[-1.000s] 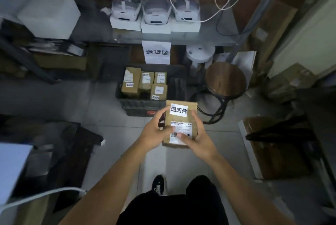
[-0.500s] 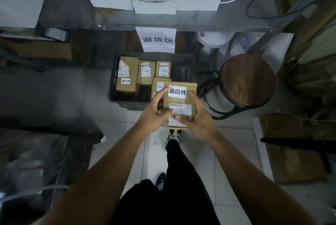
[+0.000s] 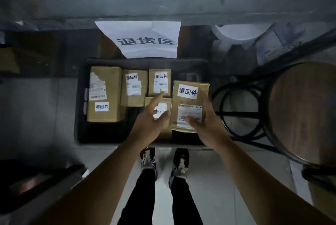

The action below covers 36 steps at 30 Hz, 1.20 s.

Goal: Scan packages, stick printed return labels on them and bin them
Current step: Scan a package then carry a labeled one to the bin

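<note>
A brown cardboard package (image 3: 190, 102) with a white return label and a shipping label hangs over the right part of the dark bin (image 3: 81, 101). My right hand (image 3: 205, 123) grips it, thumb on its front and fingers round its right edge. My left hand (image 3: 151, 117) is off the package, fingers spread loosely above a smaller package (image 3: 161, 109) in the bin. Three more labelled packages lie in the bin: a large one (image 3: 105, 93) at left, a middle one (image 3: 134, 87) and a small one (image 3: 160, 82) at the back.
A white paper sign (image 3: 145, 41) hangs from the shelf edge above the bin. A round wooden stool (image 3: 301, 108) with a black metal frame stands right of the bin. My feet (image 3: 163, 163) stand on the tiled floor just in front. Dark objects lie at lower left.
I have stepped up to the bin and the package has moved over its right part. My left hand has let go of the package; only my right hand holds it now.
</note>
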Each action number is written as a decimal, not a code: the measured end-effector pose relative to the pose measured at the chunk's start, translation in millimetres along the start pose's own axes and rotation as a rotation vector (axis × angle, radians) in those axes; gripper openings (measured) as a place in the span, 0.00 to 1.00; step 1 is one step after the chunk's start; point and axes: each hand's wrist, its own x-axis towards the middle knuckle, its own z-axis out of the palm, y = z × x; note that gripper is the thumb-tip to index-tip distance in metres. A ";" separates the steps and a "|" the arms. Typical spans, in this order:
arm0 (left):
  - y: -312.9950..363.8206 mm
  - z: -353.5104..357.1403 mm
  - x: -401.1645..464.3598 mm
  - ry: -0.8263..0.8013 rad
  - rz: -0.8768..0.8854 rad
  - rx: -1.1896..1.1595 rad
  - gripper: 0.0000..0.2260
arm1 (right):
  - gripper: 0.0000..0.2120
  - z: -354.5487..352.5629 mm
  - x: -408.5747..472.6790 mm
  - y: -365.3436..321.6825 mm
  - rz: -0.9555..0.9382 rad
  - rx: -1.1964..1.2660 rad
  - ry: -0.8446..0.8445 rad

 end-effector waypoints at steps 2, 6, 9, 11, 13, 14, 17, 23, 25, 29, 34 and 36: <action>-21.9 -2.0 34.6 0.047 0.021 0.147 0.24 | 0.39 10.5 36.8 14.3 0.018 -0.058 0.059; -58.8 0.7 100.3 0.094 0.110 0.366 0.21 | 0.36 34.1 105.2 43.8 -0.028 -0.150 0.178; -76.2 7.2 136.1 0.097 0.147 0.508 0.21 | 0.36 47.3 147.5 65.4 -0.019 -0.158 0.247; -86.8 11.0 152.2 0.083 0.164 0.548 0.21 | 0.36 52.5 169.4 78.3 -0.009 -0.162 0.278; -95.6 15.8 164.6 0.057 0.166 0.558 0.21 | 0.36 53.8 186.1 93.0 0.014 -0.159 0.277; -99.5 18.3 169.6 0.047 0.165 0.557 0.21 | 0.36 54.0 191.7 99.2 0.022 -0.152 0.280; -106.3 26.7 179.0 0.034 0.173 0.546 0.21 | 0.33 57.5 201.5 111.6 0.031 -0.100 0.306; -113.9 32.6 194.4 0.054 0.252 0.578 0.20 | 0.32 67.6 211.2 135.7 0.047 0.055 0.225; -115.7 31.3 201.0 0.067 0.287 0.610 0.19 | 0.34 68.6 216.3 136.4 0.032 -0.006 0.140; -120.8 28.8 208.8 0.070 0.325 0.659 0.20 | 0.36 71.8 224.3 138.8 -0.004 -0.152 0.120; -121.1 29.0 203.7 0.055 0.249 0.728 0.22 | 0.35 64.8 225.9 133.7 0.064 -0.284 0.101; -115.1 29.3 195.6 0.053 0.216 0.753 0.23 | 0.36 63.5 220.0 124.0 0.072 -0.381 0.136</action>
